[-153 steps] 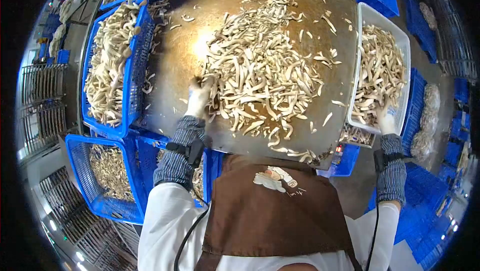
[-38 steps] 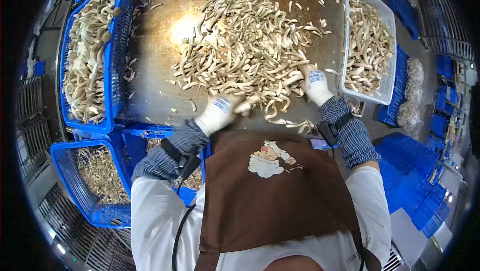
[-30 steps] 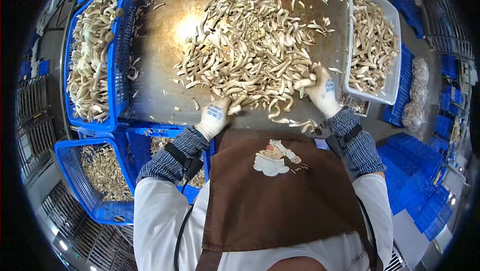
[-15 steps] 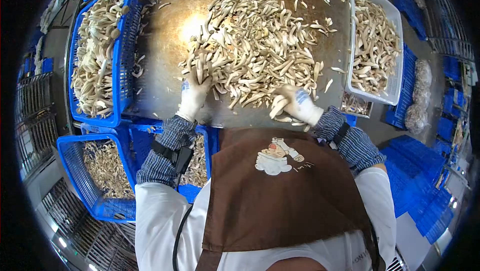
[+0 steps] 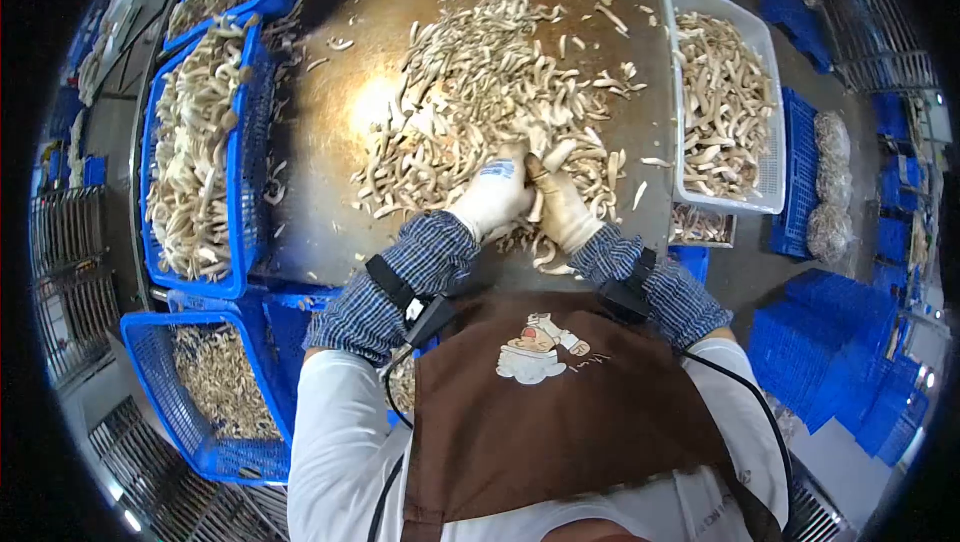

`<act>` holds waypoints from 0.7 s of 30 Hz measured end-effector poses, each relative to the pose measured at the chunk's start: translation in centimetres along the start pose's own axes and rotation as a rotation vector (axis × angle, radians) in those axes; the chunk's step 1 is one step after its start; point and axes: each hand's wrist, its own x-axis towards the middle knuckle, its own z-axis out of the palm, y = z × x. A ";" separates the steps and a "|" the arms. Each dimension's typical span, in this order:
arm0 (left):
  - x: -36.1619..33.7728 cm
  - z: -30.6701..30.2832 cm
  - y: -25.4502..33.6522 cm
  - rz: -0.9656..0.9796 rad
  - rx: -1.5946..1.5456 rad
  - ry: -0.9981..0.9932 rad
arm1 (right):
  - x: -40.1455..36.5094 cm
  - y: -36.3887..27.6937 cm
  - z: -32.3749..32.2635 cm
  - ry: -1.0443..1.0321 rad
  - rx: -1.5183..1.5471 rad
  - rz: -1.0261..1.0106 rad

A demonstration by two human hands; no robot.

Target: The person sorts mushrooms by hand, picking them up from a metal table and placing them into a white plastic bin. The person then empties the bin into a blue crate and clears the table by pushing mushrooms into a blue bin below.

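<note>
A wide heap of long, pale-stemmed mushrooms (image 5: 440,157) lies spread over the metal table (image 5: 315,167). At its near edge my two hands, in white gloves, are close together. My left hand (image 5: 500,194) is closed with its fingers curled toward the right hand. Beside it my right hand (image 5: 563,210) is also closed, its thumb side facing the left. Mushroom stems (image 5: 556,154) stick out at the fingertips and between the hands. How many each hand holds is hidden by the gloves.
Blue crates of mushrooms (image 5: 240,172) stand at the left, and a lower blue basket (image 5: 195,462) holds small pieces. On the right is a white basket (image 5: 777,142) of mushrooms. Stacked blue crates (image 5: 810,342) stand on the floor beyond.
My left hand has moved right from the heap's left side to meet the right hand. My right hand has shifted slightly left and turned inward. The camera view has also shifted.
</note>
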 end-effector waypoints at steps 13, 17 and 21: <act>8.1 4.4 1.5 0.205 0.427 0.176 | -1.1 -20.5 -20.5 0.573 -0.049 -0.596; 10.3 3.5 0.5 0.035 0.559 0.199 | -1.7 -28.3 -25.3 0.824 -0.098 -0.547; 11.0 4.5 0.7 0.172 0.550 0.001 | 0.1 -35.7 -30.8 0.631 -0.373 -0.629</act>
